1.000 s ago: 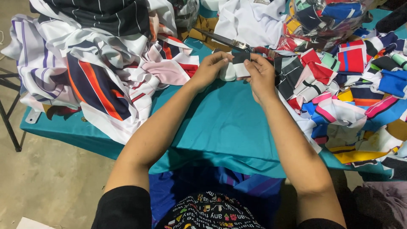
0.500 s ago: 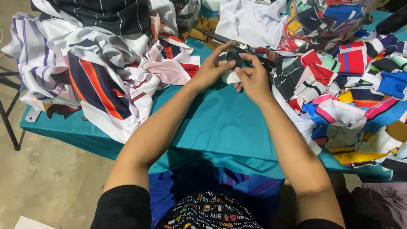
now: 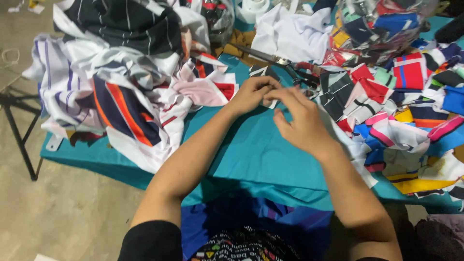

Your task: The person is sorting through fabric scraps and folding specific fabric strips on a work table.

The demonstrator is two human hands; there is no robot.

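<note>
My left hand [image 3: 253, 92] and my right hand [image 3: 298, 118] meet over a teal cloth-covered table [image 3: 256, 154]. Both pinch a small folded scrap of black-and-white fabric [image 3: 267, 99], mostly hidden by the fingers. The right hand lies in front of it, fingers curled inward. Large scissors with a red handle [image 3: 290, 66] rest just beyond the hands.
A heap of striped white, navy and orange cloth [image 3: 121, 92] fills the left side. Several small coloured fabric pieces [image 3: 401, 106] spread on the right. White cloth [image 3: 295, 34] and a clear bag of scraps [image 3: 377, 24] sit at the back. A black stand leg [image 3: 19, 130] is on the floor at left.
My right hand has slid toward me and lower over the scrap, while the left hand stays pinched on it. The view has shifted slightly.
</note>
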